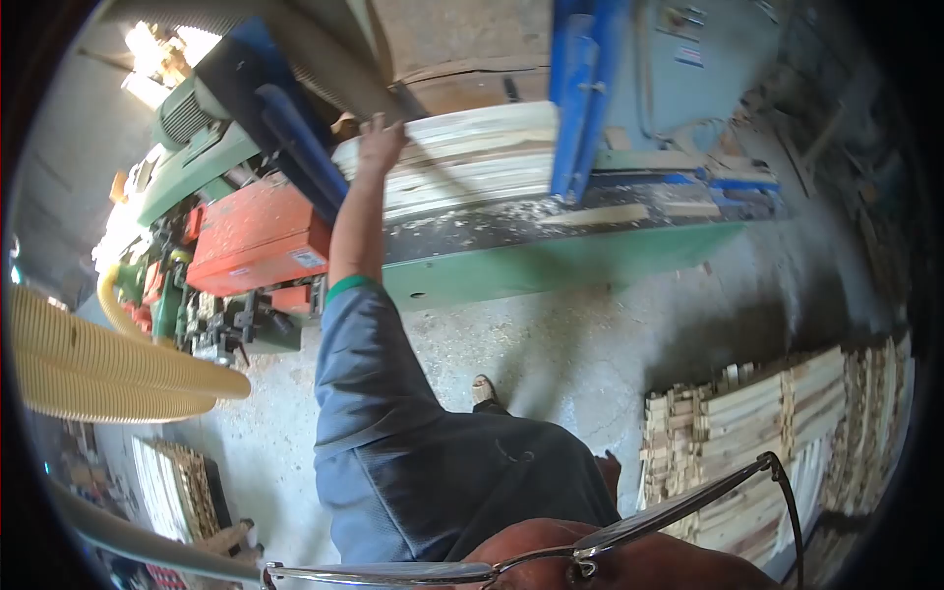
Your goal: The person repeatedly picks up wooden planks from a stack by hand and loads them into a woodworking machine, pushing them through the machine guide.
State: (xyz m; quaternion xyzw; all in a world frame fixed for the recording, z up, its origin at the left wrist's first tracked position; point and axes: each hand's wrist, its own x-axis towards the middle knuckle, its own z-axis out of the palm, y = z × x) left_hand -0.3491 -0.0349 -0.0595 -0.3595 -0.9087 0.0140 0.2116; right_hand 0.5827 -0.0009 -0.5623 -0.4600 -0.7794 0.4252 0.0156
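Note:
My left hand (380, 146) reaches far forward and rests at the left end of a stack of pale wooden boards (482, 152). Its fingers are spread over the top edge of the stack, not wrapped around a board. The boards lie on the dark, chip-strewn bed (462, 218) of a green machine, between two blue uprights. Low beside my body, part of my right hand (610, 470) shows in shadow. Its fingers are mostly hidden, and I cannot make out anything in it.
A red machine housing (258, 236) and ribbed yellow hoses (118, 364) stand on the left. One blue upright (580, 108) rises right of the boards. Loose wood strips (600, 214) lie on the bed. Stacked wood (747, 413) stands lower right, another pile (172, 487) lower left.

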